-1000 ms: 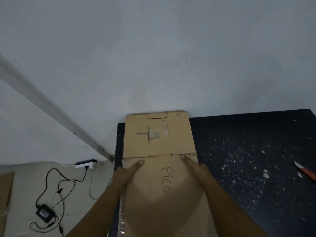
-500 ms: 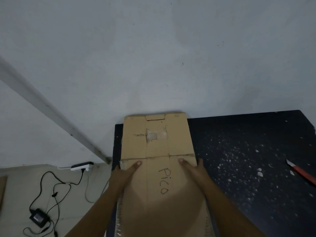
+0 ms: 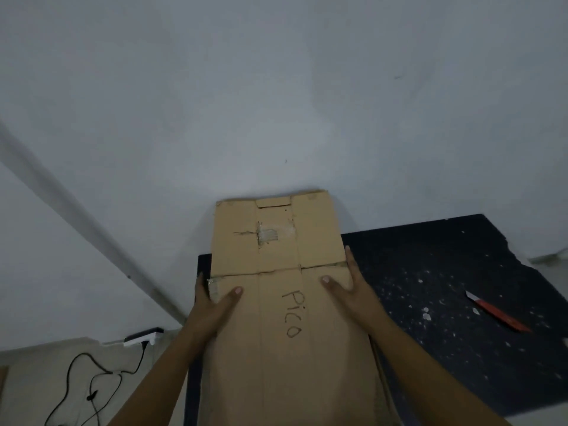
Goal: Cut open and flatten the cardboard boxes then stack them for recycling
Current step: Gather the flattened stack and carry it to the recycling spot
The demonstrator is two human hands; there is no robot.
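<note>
Both hands grip one flattened cardboard box at centre frame: the left hand holds its left edge, thumb on top, fingers curled under; the right hand holds the right edge likewise, fingers along the side. "Pico" is written on the box, which lies over a dark speckled table; a red cutter lies at right, a black cable on the floor lower left

Dim, flat indoor light, greyish cast over the wall, soft shadow pooled on the near end of the cardboard, slight overall softness, wide-angle bending at the edges
</note>
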